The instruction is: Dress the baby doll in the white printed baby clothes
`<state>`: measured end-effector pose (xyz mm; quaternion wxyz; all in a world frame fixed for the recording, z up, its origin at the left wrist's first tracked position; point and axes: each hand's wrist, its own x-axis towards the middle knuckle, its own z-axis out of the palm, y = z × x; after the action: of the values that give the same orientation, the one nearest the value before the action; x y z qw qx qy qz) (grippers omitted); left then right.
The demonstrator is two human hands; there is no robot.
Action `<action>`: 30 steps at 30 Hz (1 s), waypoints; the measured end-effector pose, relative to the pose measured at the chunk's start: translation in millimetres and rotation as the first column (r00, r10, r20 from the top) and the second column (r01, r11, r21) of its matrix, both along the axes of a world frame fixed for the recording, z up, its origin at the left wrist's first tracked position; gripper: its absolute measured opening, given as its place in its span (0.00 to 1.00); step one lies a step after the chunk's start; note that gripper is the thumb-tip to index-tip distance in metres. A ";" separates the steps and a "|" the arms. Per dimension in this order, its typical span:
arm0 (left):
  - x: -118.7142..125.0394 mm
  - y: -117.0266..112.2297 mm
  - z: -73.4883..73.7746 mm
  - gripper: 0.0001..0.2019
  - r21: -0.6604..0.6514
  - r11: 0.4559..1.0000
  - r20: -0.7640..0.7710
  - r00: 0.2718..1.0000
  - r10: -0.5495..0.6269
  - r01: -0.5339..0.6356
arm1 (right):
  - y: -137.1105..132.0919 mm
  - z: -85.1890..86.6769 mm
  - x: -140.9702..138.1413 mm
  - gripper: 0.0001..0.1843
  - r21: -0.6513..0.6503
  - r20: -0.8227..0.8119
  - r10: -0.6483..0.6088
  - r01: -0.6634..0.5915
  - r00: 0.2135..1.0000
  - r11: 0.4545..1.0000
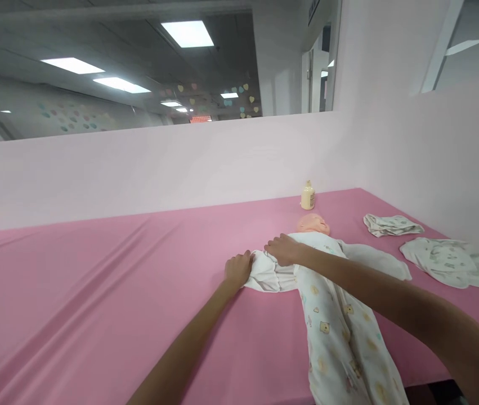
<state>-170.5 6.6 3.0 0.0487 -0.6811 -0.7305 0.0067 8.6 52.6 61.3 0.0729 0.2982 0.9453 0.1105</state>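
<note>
A baby doll lies on its back on the pink-covered table, its peach-coloured head (pixel 313 223) at the far end. White baby clothing printed with bears (pixel 327 326) covers its body, and the long lower part hangs toward me over the table's front edge. One white sleeve (pixel 271 274) stretches out to the left. My left hand (pixel 239 269) is closed on the outer end of that sleeve. Closer to the doll's shoulder, my right hand (pixel 282 249) pinches the sleeve's upper edge, my forearm crossing over the clothing. The other sleeve (pixel 376 260) lies flat to the right. Any doll arm inside is hidden.
A pale yellow pump bottle (pixel 307 197) stands behind the doll's head, near the wall. At the right lie a folded printed cloth (pixel 392 225) and a spread printed garment (pixel 454 261). The pink table cover (pixel 116 304) has creases on the left. A window (pixel 116 67) runs above the back wall.
</note>
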 end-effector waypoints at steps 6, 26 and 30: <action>-1.0 -0.8 -1.8 0.23 -0.001 1.000 0.015 1.000 0.027 -0.027 | -6.2 -6.6 -6.5 0.20 0.047 -0.035 0.033 -0.031 0.999 0.998; -3.8 0.8 4.2 0.18 -0.025 0.998 0.017 0.999 0.049 -0.049 | -18.4 40.8 37.8 0.25 0.161 -0.083 0.013 0.000 0.996 0.987; -5.9 1.7 4.1 0.18 -0.033 0.998 0.049 0.998 0.045 -0.044 | -13.3 41.3 43.3 0.24 0.137 -0.112 0.065 -0.050 0.992 0.989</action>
<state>-176.4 8.4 7.1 0.0193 -0.6653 -0.7463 0.0025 51.9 39.3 102.6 -0.0056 0.2809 0.9466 0.1583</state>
